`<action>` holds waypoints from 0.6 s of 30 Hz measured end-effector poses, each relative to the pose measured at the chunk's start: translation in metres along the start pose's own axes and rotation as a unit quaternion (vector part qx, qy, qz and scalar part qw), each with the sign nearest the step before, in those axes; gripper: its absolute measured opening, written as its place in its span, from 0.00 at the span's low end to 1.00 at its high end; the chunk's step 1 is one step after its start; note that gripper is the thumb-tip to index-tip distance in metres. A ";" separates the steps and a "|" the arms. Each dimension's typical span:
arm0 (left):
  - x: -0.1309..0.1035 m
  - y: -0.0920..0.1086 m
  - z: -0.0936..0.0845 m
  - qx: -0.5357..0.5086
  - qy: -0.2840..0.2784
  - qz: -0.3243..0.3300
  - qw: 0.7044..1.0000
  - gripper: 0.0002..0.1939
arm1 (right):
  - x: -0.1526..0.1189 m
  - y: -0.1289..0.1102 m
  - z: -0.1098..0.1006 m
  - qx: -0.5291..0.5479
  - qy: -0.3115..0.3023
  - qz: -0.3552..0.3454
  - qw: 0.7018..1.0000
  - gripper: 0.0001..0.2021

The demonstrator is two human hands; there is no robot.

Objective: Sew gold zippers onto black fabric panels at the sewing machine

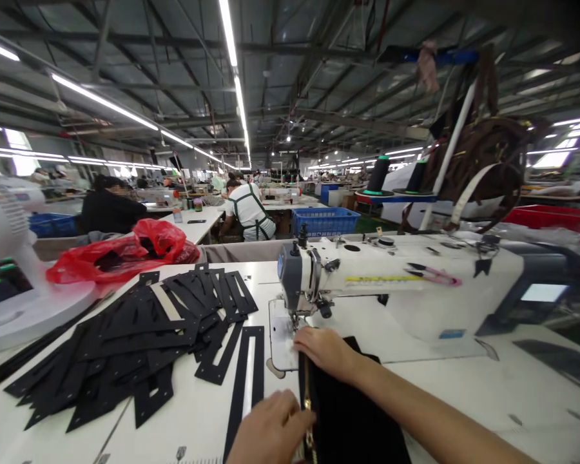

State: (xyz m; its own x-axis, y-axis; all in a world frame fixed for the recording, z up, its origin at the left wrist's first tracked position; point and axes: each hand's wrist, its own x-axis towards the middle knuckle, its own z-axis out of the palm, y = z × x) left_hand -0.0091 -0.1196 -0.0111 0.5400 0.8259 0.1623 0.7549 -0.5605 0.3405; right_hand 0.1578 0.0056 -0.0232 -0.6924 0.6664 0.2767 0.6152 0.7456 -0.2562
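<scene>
A black fabric piece (355, 412) with a gold zipper (309, 405) along its left edge lies in front of the sewing machine (348, 270). My right hand (326, 351) rests on its far end, close to the needle, fingers bent down and pressing the cloth. Nearer to me, my left hand (275, 425) pinches the zipper edge between thumb and fingers. Just left of the fabric lies one black slotted strip (256, 361). A heap of black slotted pieces (140, 328) spreads farther left. What lies under my right fingers is hidden.
A white fan (29, 303) stands at the left, beside a red plastic bag (130, 251). Pink-handled snips (437, 276) lie on the machine arm. Thread cones (379, 175) stand behind it. A co-worker in a white shirt (251, 209) bends near a blue crate (326, 221).
</scene>
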 end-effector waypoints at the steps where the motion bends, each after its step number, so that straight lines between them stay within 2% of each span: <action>1: 0.009 -0.003 -0.005 0.007 -0.002 0.007 1.000 0.30 | 0.003 0.001 -0.001 0.021 0.003 0.005 1.000 0.10; 3: 0.024 -0.007 -0.013 0.009 -0.056 0.025 0.998 0.41 | 0.002 0.004 -0.011 0.061 0.012 0.026 0.998 0.12; 6: 0.036 -0.010 -0.018 0.009 -0.143 0.037 0.989 0.45 | -0.017 0.014 -0.034 0.099 0.023 0.080 0.992 0.13; 9: 0.038 -0.014 -0.018 0.021 -0.148 0.035 0.988 0.49 | -0.045 0.026 -0.051 0.101 0.044 0.156 0.982 0.12; 12: 0.042 -0.019 -0.018 0.038 -0.142 0.034 0.989 0.56 | -0.063 0.040 -0.055 0.102 0.058 0.211 0.970 0.11; 15: 0.050 -0.021 -0.020 0.056 -0.145 0.052 0.987 0.57 | -0.063 0.049 -0.052 0.129 0.058 0.224 0.964 0.09; 18: 0.057 -0.020 -0.020 0.074 -0.149 0.065 0.984 0.56 | -0.055 0.048 -0.046 0.133 0.088 0.228 0.960 0.11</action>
State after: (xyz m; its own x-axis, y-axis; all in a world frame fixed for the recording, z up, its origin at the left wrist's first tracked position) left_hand -0.0007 -0.0603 0.0104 0.7040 0.7044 -0.0907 0.7063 -0.6810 0.1935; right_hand 0.2427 0.0052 -0.0081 -0.2840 0.9318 0.2261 0.7048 0.3627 -0.6096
